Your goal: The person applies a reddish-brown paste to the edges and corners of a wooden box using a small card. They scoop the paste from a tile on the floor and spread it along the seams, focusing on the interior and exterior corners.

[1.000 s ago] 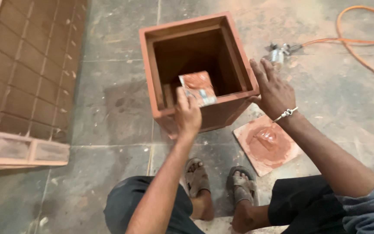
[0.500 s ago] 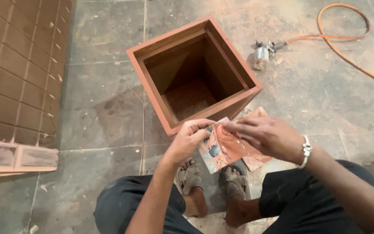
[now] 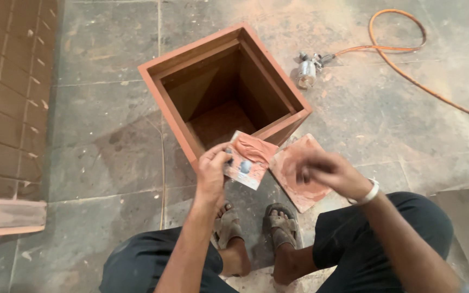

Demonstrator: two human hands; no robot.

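Pinching a small card smeared with reddish paste (image 3: 249, 159), the left hand (image 3: 213, 172) has its grip closed on the card's near edge, just in front of the open square wooden box (image 3: 223, 92). The right hand (image 3: 327, 171) is blurred, fingers curled, holding nothing I can make out, hovering over a stained square tile (image 3: 299, 173) on the floor (image 3: 99, 141). A spray gun (image 3: 307, 70) with orange hose (image 3: 408, 65) lies well beyond the box.

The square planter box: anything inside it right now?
The square planter box looks empty: bare reddish-brown walls and a speckled floor show. The near inner wall and the floor strip beneath the rim are hidden, partly by the smeared card.
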